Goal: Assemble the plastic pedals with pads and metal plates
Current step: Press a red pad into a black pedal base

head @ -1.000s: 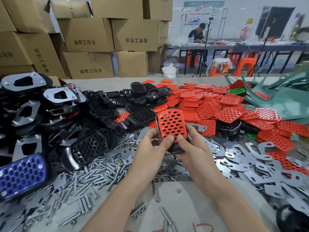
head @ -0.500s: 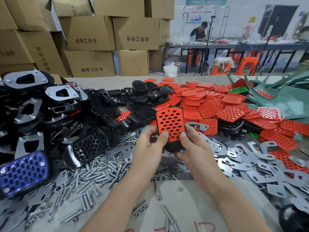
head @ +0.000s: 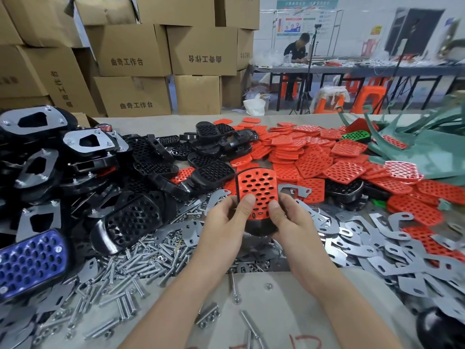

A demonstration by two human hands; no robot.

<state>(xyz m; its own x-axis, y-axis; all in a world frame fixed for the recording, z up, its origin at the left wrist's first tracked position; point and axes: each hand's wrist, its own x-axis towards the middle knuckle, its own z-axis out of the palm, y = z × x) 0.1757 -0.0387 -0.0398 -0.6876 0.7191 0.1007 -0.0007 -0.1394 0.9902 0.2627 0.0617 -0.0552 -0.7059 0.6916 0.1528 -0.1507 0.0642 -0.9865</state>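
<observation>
Black plastic pedal (head: pixel 259 226) fitted with a red perforated pad (head: pixel 258 183), held tilted up toward the camera just above the grey worktable (head: pixel 289 298). Clasped from either side: left hand (head: pixel 226 220) curled round the left edge, thumb pressing on the pad's lower face; right hand (head: pixel 295 225) curled round the right edge, thumb likewise on the pad. Below and to the left, a heap of loose steel bolts (head: pixel 141 263); to the right, a spread of flat metal plates (head: pixel 377 245). Behind the pedal, a drift of loose red pads (head: pixel 314 157), with a single green pad (head: pixel 357 136) near the far edge. On the left, stacked black pedals (head: pixel 151 157), some capped with metal plates, and one blue-padded pedal (head: pixel 30 260) at the near left. In the background, printed cardboard boxes (head: pixel 133 49), orange stools (head: pixel 372 96) and a seated person (head: pixel 298 50) at a long table.
</observation>
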